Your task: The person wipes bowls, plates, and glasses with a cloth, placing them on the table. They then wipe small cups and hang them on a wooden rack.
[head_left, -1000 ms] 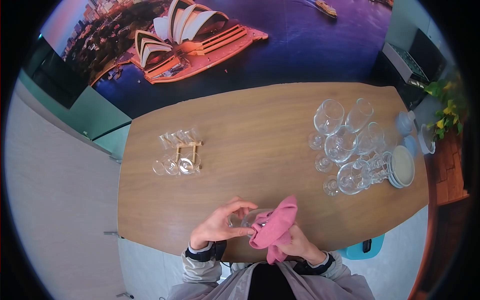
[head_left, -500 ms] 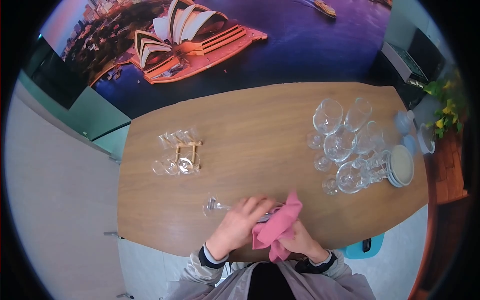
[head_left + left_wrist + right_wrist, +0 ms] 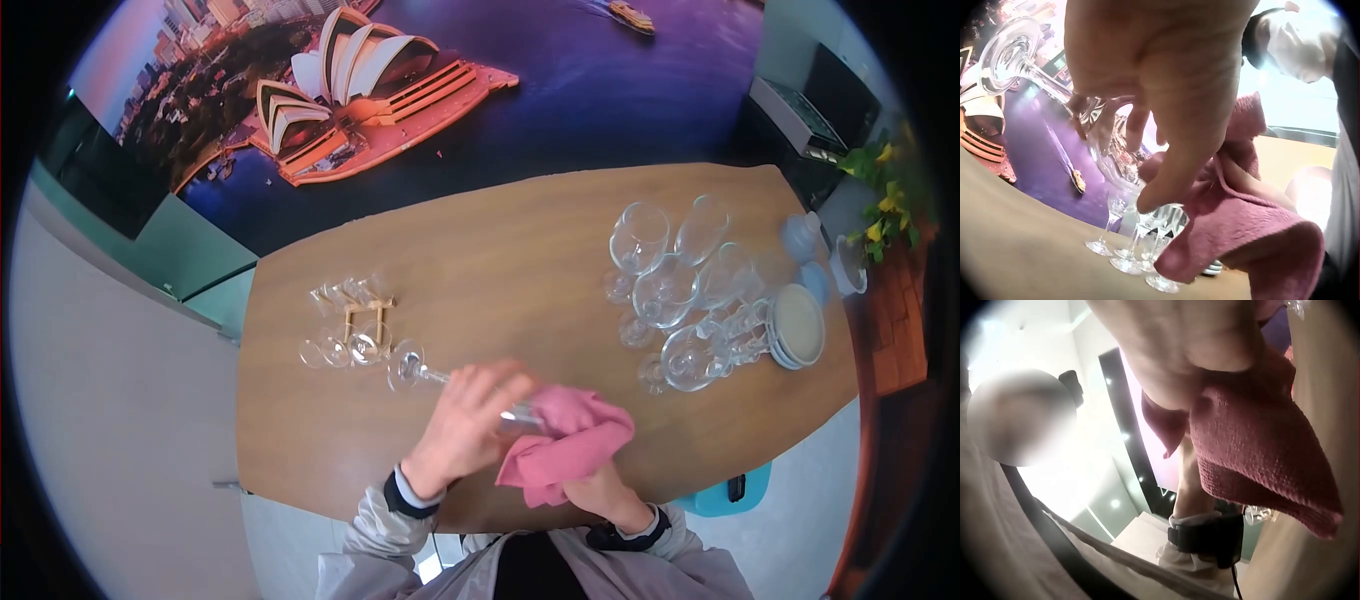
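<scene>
A clear stemmed wine glass (image 3: pixel 407 366) lies tilted in my left hand (image 3: pixel 462 425), its round foot pointing to the left. In the left wrist view the fingers curl round the bowl, while the stem (image 3: pixel 1047 84) sticks out beyond them. The bowl's mouth end runs into a pink cloth (image 3: pixel 568 452). My right hand (image 3: pixel 606 496) grips that cloth, which drapes over its fingers and hides most of them. In the right wrist view the textured cloth (image 3: pixel 1247 450) hangs down from the hand.
Several stemmed glasses (image 3: pixel 667 290) stand at the right of the wooden table (image 3: pixel 490 270), beside a stack of pale dishes (image 3: pixel 798 325). Small glasses hang about a wooden rack (image 3: pixel 348 325) on the left. A turquoise stool (image 3: pixel 740 492) sits below the table's front edge.
The glass has come out to the left and up, its foot now showing past my left hand. My left hand has shifted to grip the bowl; the cloth has spread and turned.
</scene>
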A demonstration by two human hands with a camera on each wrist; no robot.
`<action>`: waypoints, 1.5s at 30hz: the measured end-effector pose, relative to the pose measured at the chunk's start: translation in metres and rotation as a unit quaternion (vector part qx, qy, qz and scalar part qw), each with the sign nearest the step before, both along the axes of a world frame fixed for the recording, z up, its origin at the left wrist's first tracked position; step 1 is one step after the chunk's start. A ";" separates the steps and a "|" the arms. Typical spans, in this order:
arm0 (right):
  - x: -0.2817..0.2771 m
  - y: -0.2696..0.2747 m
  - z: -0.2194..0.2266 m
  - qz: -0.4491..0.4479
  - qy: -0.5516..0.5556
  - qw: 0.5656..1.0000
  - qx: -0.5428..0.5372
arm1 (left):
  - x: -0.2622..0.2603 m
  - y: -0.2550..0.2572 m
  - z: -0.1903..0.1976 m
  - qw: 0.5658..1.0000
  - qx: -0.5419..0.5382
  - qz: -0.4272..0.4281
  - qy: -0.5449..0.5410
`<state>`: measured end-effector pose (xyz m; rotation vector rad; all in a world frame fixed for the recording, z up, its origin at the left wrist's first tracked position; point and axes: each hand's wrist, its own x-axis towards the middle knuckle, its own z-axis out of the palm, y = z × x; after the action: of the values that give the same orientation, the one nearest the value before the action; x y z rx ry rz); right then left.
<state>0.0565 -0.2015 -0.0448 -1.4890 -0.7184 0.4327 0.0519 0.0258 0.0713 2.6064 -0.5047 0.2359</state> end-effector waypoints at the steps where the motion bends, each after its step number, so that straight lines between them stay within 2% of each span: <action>1: 0.005 -0.002 0.006 -0.004 -0.002 1.000 0.003 | 0.014 0.006 -0.003 0.997 -0.065 0.028 -0.019; 2: 0.013 -0.006 0.020 -0.004 0.026 0.999 0.029 | 0.029 0.012 -0.006 0.989 -0.131 0.055 -0.039; 3: 0.017 -0.012 0.032 -0.006 0.054 0.997 0.056 | 0.047 0.020 -0.008 0.990 -0.129 0.050 -0.041; 4: 0.017 -0.015 0.041 -0.012 0.051 0.997 0.058 | 0.067 0.028 -0.010 0.972 -0.221 0.072 -0.038; 5: 0.013 -0.017 0.050 0.002 0.191 0.981 0.044 | 0.088 0.033 -0.009 0.946 -0.310 0.091 -0.034; 6: 0.011 -0.020 0.052 0.017 0.327 0.944 0.031 | 0.111 0.036 -0.006 0.947 -0.309 0.081 -0.035; 7: 0.014 -0.020 0.028 -0.005 0.086 0.995 0.041 | 0.134 0.038 -0.001 0.926 -0.368 0.080 -0.029; 8: 0.014 -0.020 0.019 -0.011 0.081 0.996 0.043 | 0.155 0.038 0.004 0.901 -0.426 0.079 -0.021; 9: 0.014 -0.019 0.013 -0.058 0.019 0.997 0.043 | 0.174 0.033 0.007 0.902 -0.425 0.072 -0.022; 10: 0.013 -0.016 0.007 -0.104 -0.043 0.993 0.042 | 0.192 0.025 0.008 0.875 -0.479 0.067 0.001; 11: 0.014 -0.013 0.001 -0.075 0.027 0.994 0.068 | 0.208 0.017 0.007 0.844 -0.532 0.061 0.025; 12: 0.021 -0.013 0.010 -0.079 0.024 0.994 0.068 | 0.222 0.009 0.004 0.844 -0.533 0.056 0.025; 14: 0.030 -0.017 0.034 -0.042 0.085 0.992 0.088 | 0.249 -0.008 -0.005 0.816 -0.573 0.044 0.058; 16: 0.041 -0.019 0.045 -0.013 0.114 0.991 0.071 | 0.274 -0.021 -0.016 0.815 -0.574 0.043 0.067; 18: 0.055 -0.018 0.058 0.023 0.207 0.975 0.078 | 0.295 -0.031 -0.029 0.828 -0.555 0.018 0.078; 19: 0.061 -0.016 0.058 0.023 0.206 0.975 0.077 | 0.303 -0.036 -0.030 0.832 -0.549 0.020 0.084; 21: 0.071 -0.011 0.057 -0.003 0.015 0.995 0.103 | 0.312 -0.045 -0.034 0.822 -0.560 0.014 0.107; 22: 0.075 -0.009 0.055 -0.002 0.015 0.995 0.102 | 0.315 -0.050 -0.034 0.812 -0.569 0.008 0.130; 25: 0.080 -0.007 0.045 0.034 -0.021 0.993 0.114 | 0.329 -0.054 -0.049 0.820 -0.552 -0.002 0.152; 30: 0.080 -0.012 0.032 0.059 -0.101 0.992 0.050 | 0.333 -0.064 -0.058 0.826 -0.540 -0.015 0.160; 33: 0.062 -0.012 0.000 0.074 -0.095 0.992 0.023 | 0.336 -0.065 -0.060 0.831 -0.529 -0.024 0.172; 36: 0.052 -0.010 -0.028 0.098 -0.090 0.991 -0.016 | 0.335 -0.066 -0.064 0.856 -0.491 -0.027 0.158; 38: 0.063 -0.009 -0.016 0.103 -0.098 0.990 -0.007 | 0.334 -0.067 -0.064 0.826 -0.530 -0.036 0.189; 43: 0.089 -0.006 0.024 0.113 -0.118 0.986 0.026 | 0.336 -0.067 -0.071 0.830 -0.523 -0.046 0.186; 45: 0.095 -0.002 0.031 0.070 -0.164 0.984 0.024 | 0.335 -0.066 -0.074 0.829 -0.531 -0.041 0.172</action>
<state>0.1513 -0.2033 -0.0135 -1.4865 -1.0900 0.2754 0.3867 -0.0402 -0.0027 1.4720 -0.2317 -0.0084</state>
